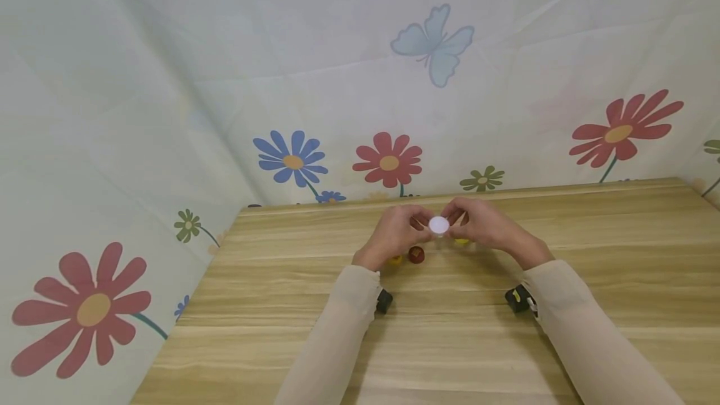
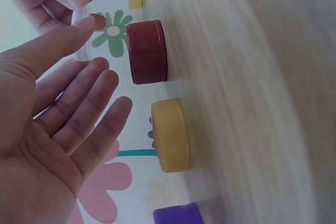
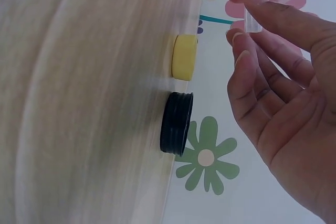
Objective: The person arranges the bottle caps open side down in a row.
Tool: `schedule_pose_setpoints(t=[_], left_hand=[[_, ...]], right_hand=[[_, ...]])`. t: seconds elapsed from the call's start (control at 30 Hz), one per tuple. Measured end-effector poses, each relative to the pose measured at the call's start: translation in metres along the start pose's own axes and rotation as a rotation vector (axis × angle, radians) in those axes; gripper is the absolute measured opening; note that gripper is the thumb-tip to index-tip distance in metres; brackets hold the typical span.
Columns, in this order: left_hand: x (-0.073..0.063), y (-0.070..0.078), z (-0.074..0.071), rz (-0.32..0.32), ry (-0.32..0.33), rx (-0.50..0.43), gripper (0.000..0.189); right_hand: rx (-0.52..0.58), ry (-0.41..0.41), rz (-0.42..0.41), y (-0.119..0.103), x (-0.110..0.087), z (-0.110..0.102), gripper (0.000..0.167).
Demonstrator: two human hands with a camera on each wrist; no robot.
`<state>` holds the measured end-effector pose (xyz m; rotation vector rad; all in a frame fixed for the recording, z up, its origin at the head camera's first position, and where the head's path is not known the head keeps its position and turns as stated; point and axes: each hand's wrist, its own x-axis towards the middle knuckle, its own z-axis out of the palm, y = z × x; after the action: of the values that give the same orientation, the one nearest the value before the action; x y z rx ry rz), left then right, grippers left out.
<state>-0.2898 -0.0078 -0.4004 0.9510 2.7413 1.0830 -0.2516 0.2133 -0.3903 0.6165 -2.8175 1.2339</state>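
Note:
A white, partly see-through bottle cap point(image 1: 439, 225) is held up over the table between both hands. My left hand point(image 1: 390, 233) pinches its left edge between thumb and fingers. From the other side, the right hand point(image 1: 486, 224) grips it the same way. The right wrist view shows the clear cap point(image 3: 253, 19) edge-on between the fingertips. Below the left hand stand a red cap point(image 2: 147, 52), a yellow cap point(image 2: 170, 135) and part of a purple cap point(image 2: 178, 214). Near the right hand are another yellow cap point(image 3: 185, 57) and a black cap point(image 3: 177, 123).
The wooden table point(image 1: 270, 280) reaches back to a pale cloth point(image 1: 337, 80) printed with flowers and a butterfly. Another stretch of cloth hangs along the left side. Dark wrist-worn devices point(image 1: 517, 299) show below both sleeves.

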Motion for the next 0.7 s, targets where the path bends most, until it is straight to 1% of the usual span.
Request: schedule_pose_setpoints(t=[0.1,0.33,0.47,0.6,0.7], left_hand=[[-0.0013,0.0009,-0.0016,-0.010,-0.015,-0.003,0.026],[-0.0010,-0.0005,-0.0018,0.000,-0.059,-0.014,0.018],[-0.0023,-0.0005,-0.0018,-0.013,-0.089,-0.036,0.018],[-0.0037,0.0003,-0.0026,-0.042,-0.116,-0.074,0.018],[-0.0042,0.0014,-0.0031,-0.061,-0.132,-0.082,0.017]], right_hand=[[0.001,-0.010,-0.008,0.0000,-0.0002,0.0000,0.025],[0.002,-0.059,-0.007,-0.0008,-0.0022,-0.0007,0.022],[0.000,-0.084,0.004,-0.0008,-0.0028,-0.0008,0.021],[0.000,-0.108,0.014,-0.0007,-0.0027,-0.0010,0.021],[0.009,-0.124,0.019,-0.0014,-0.0025,-0.0006,0.021]])
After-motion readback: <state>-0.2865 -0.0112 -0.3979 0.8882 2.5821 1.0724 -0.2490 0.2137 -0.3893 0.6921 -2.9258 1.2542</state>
